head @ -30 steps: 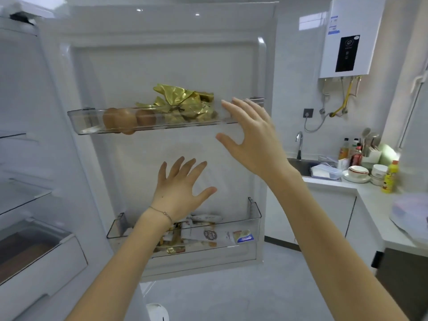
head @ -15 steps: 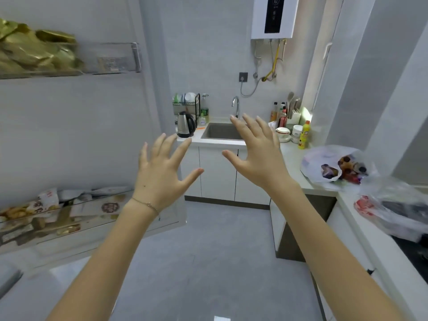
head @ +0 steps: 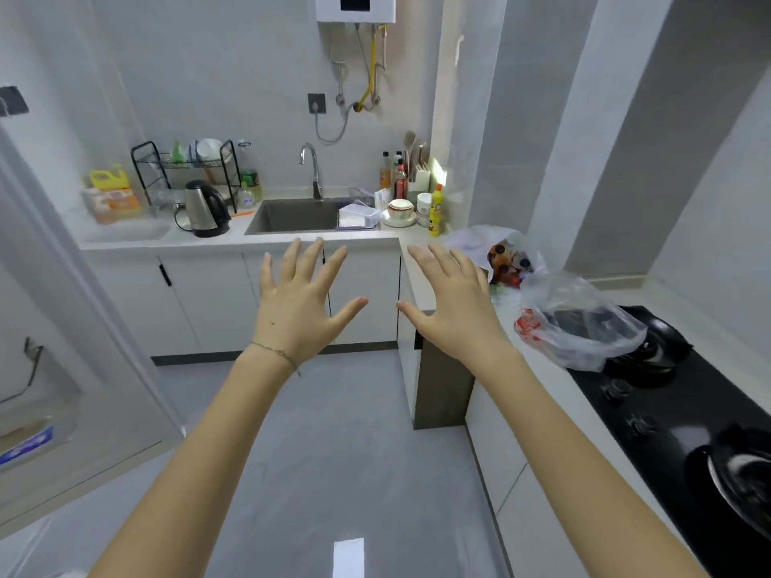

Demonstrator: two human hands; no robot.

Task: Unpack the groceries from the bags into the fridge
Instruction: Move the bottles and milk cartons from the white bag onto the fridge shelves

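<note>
Two clear plastic grocery bags lie on the right counter. The far bag (head: 498, 254) shows colourful packets inside. The near bag (head: 584, 323) holds dark items and something red, and partly overlaps the black hob. My left hand (head: 298, 308) and my right hand (head: 452, 304) are raised in front of me, fingers spread, holding nothing. My right hand is just left of the far bag, not touching it. The open fridge door (head: 83, 369) shows at the left edge, with a door bin (head: 37, 431) low down.
A grey sink (head: 292, 216) with a tap sits at the back. Left of it stand a kettle (head: 204, 208) and a dish rack (head: 187, 164). Bottles and bowls crowd the back right corner. A black hob (head: 667, 394) with pans fills the right counter. Grey floor lies ahead.
My view has swung right, away from the fridge door toward the sink and the counter with the bags. Both hands stay raised and spread, holding nothing.
</note>
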